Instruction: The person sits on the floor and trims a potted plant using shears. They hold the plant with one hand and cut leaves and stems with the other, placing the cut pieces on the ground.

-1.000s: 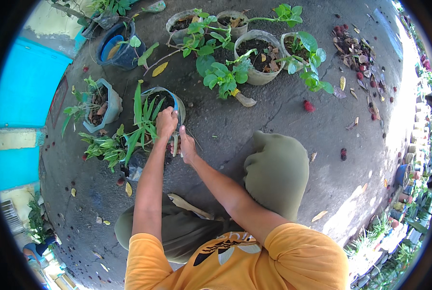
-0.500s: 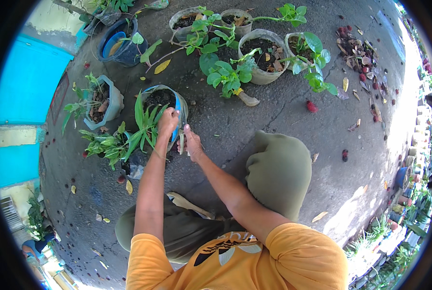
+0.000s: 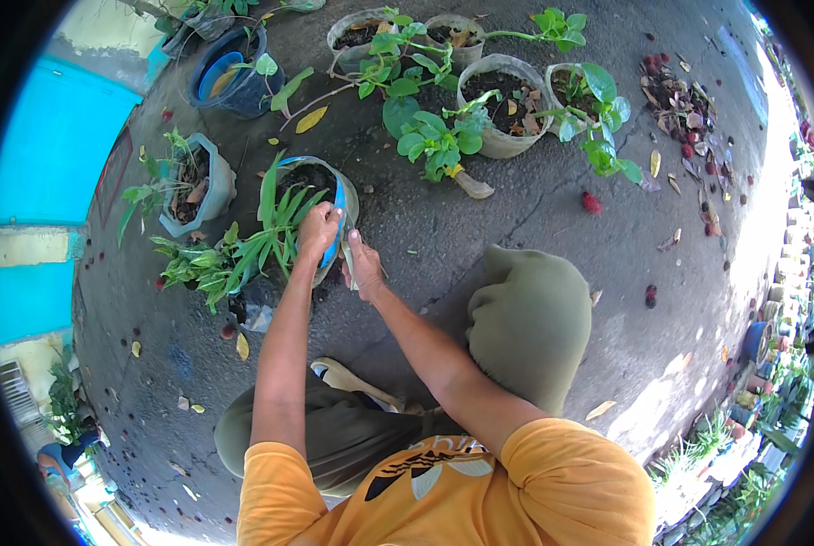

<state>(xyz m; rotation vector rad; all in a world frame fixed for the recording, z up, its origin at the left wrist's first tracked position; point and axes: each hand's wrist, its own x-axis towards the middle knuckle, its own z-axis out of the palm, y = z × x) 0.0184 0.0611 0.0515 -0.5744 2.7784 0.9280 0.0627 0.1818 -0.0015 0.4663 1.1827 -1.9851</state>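
My left hand (image 3: 319, 227) is closed on the blue rim band of a round pot (image 3: 309, 174) with dark soil. My right hand (image 3: 364, 267) is closed just right of it, around a thin pale strip or tool (image 3: 349, 257) against the pot's side; its exact form is unclear. Long narrow green leaves (image 3: 275, 223) lean over the pot's left, beside my left hand. A leafy variegated plant (image 3: 202, 273) stands below and left of them.
An octagonal planter (image 3: 208, 205) stands left, a dark blue bucket (image 3: 243, 96) behind it. Several potted plants (image 3: 498, 141) stand ahead. Fallen red fruits (image 3: 591, 203) and leaves lie on the dark pavement (image 3: 443, 237). A turquoise panel (image 3: 38, 155) is far left; a row of pots runs right.
My hands have drawn slightly apart, the right one moving rightward, and more of the blue band shows between them. Both stay closed. The whole view has shifted slightly.
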